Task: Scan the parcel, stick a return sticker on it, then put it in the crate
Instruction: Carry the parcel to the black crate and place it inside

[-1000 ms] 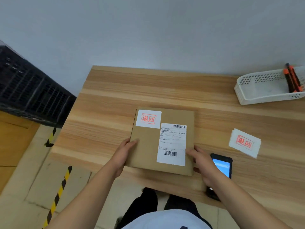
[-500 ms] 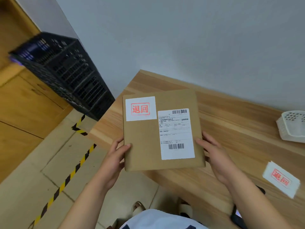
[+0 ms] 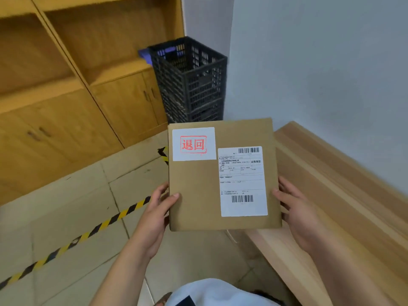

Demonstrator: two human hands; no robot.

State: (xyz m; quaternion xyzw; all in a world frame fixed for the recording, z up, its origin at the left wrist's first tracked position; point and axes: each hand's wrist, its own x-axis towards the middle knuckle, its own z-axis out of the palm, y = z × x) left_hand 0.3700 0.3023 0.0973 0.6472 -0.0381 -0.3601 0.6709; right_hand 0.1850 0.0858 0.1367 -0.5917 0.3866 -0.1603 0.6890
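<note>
A flat brown cardboard parcel is held in the air off the table's left end, above the floor. It carries a white return sticker with red characters at its top left and a white shipping label with barcodes on its right half. My left hand grips the parcel's left edge, thumb on top. My right hand grips its right edge. A tall black lattice crate stands on the floor in the corner, beyond the parcel's top edge.
The wooden table runs along the right. Yellow wooden cabinets and shelves fill the left wall behind the crate. Black-and-yellow hazard tape crosses the tiled floor. A purple item shows behind the crate's rim.
Both hands lifted the parcel off the table and carried it left. The view swung left too, so the crate now sits ahead and the scanner and sticker stack are out of sight.
</note>
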